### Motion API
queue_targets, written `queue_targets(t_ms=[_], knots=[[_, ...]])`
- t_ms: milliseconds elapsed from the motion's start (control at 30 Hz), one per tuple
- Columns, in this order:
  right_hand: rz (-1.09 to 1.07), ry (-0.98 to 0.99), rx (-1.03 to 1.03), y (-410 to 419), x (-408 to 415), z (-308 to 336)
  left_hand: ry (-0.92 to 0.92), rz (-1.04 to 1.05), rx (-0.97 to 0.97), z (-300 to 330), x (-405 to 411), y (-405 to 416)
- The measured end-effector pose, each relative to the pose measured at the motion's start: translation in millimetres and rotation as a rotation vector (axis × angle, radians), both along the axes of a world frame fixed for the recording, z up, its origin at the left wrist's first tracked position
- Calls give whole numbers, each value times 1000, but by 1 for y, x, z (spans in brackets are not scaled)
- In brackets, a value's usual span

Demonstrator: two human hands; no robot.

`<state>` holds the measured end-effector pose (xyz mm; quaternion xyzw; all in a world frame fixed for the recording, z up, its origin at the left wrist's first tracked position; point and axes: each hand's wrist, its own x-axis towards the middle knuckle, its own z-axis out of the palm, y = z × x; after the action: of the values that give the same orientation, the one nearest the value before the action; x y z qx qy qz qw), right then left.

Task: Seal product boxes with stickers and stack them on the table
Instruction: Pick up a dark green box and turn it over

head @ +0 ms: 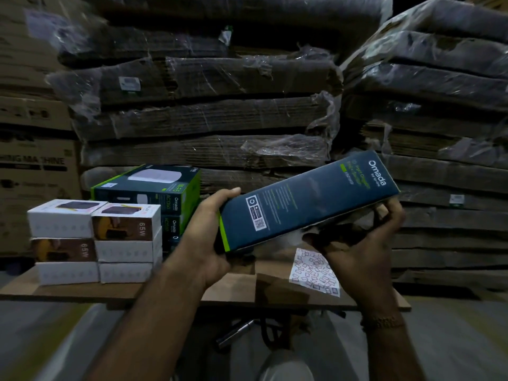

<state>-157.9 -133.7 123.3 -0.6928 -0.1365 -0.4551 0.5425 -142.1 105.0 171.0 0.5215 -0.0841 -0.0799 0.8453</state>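
Your left hand (pixel 217 229) and right hand (pixel 362 243) both grasp the tilted Omada box (pixel 308 202); a loosened grip probably drops it onto the sticker sheet (pixel 316 270).

Both hands hold the long Omada box (pixel 308 200) above the table (pixel 82 288). The sticker sheet (pixel 313 270) lies under it; the 65W boxes (pixel 96 240) stand stacked at left, the Omada box stack (pixel 154 199) behind them.
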Motion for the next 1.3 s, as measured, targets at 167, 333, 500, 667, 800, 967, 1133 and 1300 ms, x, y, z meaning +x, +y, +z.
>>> queue_targets(t_ms=[167,333,500,667,800,967,1133,1300], knots=[[152,30,126,-16,5,-10,-146,128,27,-14,9,-5],[497,167,496,-21,19,-29,-245,313,-21,-44,34,15],[470,336,501,4,33,-54,-297,392,33,-83,53,30],[417,446,491,21,57,-81,-281,508,151,-104,66,40],[441,480,470,38,72,-92,-255,707,383,-123,74,51],[408,519,302,53,82,-94,-259,913,523,-140,65,48],[408,527,243,57,92,-90,-266,972,528,-156,66,49],[339,555,152,61,108,-87,-279,1014,614,-154,60,34]])
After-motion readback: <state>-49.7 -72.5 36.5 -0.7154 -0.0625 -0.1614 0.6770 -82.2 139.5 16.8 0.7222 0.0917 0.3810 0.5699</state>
